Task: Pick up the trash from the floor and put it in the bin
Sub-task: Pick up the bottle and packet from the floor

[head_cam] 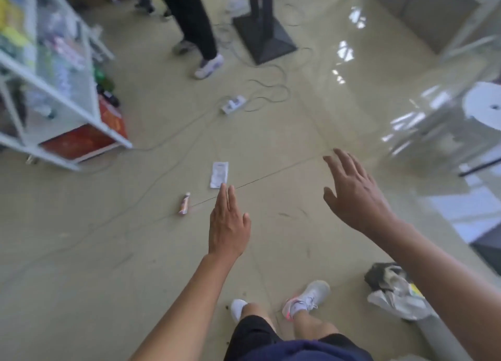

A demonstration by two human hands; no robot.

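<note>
Glossy beige floor (108,252). Shelf rack (67,89): far left of the paper slip (219,175). Small wrapper (184,204): just left of the slip, both lying flat. Left hand (229,225): fingers straight, empty, just nearside of the slip. Right hand (355,195): spread, empty, well right of it. Crumpled bag (393,293): far right, possibly the bin. Risk: the thin, flat slip likely slides under the fingertips instead of lifting.

Bright, even daylight; soft motion blur throughout.
White glare patches on the glossy floor (344,51) right of the black stand base (264,39); faint shadows; shelf rack (58,70) left of it smeared, wide-angle edges bent.
</note>
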